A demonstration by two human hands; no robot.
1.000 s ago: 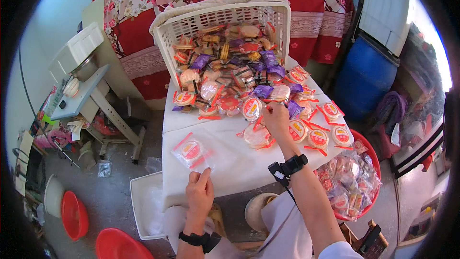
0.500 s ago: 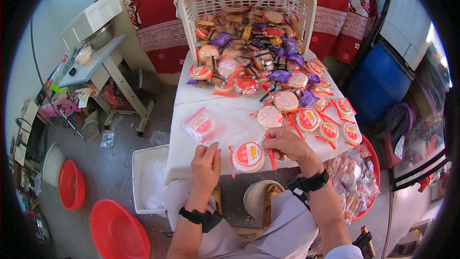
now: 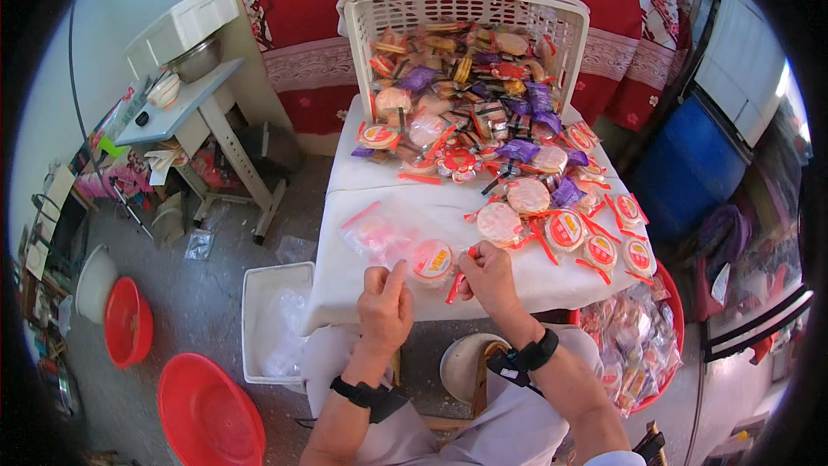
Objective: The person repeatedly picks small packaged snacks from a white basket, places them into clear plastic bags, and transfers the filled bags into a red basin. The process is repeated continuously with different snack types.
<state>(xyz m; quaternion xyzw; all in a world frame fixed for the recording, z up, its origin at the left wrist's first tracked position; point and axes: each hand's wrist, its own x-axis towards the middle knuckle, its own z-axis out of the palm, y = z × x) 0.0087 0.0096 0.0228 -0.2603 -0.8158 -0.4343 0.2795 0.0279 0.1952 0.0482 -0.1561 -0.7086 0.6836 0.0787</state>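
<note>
My right hand (image 3: 490, 280) pinches the red end strip of a round cracker packet (image 3: 431, 261) near the table's front edge. The packet's printed face points up. A clear plastic bag (image 3: 373, 229) with a reddish edge lies just left of it, and the packet overlaps the bag's near end; whether it is inside I cannot tell. My left hand (image 3: 385, 306) is closed at the bag's near edge, its fingertips against the plastic. Several similar packets (image 3: 567, 231) lie to the right on the white-covered table (image 3: 345, 293).
A white basket (image 3: 576, 43) lies tipped toward me, spilling mixed wrapped snacks over the table's far half. Below the right edge stands a red tub (image 3: 677, 328) of packets. A white bin (image 3: 259, 328) with clear plastic and a red basin (image 3: 207, 414) are at the left.
The cracker packet has moved left, against the bag, with my right hand following. My left hand has turned, index finger upward. The whole view has shifted slightly.
</note>
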